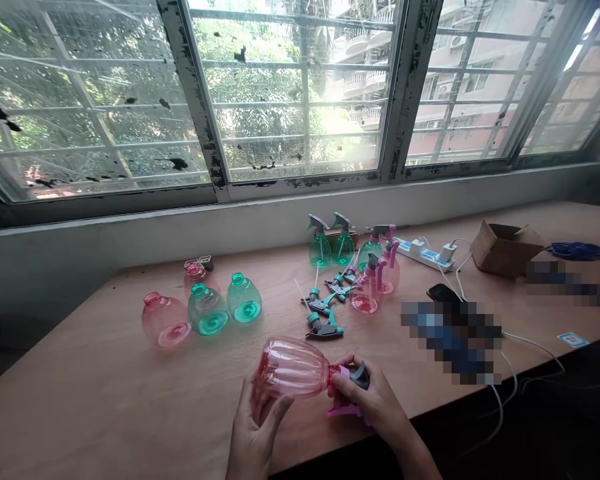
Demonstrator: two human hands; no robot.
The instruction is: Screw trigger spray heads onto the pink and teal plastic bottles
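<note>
A clear pink spray bottle point(294, 367) lies sideways in the air above the table's front edge. My left hand point(260, 420) is wrapped round its base end. At the neck, my right hand point(363, 393) is closed on the grey and pink spray head point(359, 377), whose pink trigger points down. Beyond the bottle lie several loose teal and grey spray heads point(324, 327). To the left stand headless bottles: a pink bottle point(165, 321), a green bottle point(207, 310), another green bottle point(244, 299), and a pink one point(200, 277) behind.
Bottles with heads stand at the back, among them a green one point(320, 250) and a pink one point(366, 293). Right of them are a power strip point(425, 253), a cardboard box point(505, 250), a black phone point(445, 293) and white cables. Windows line the wall behind the table point(105, 393).
</note>
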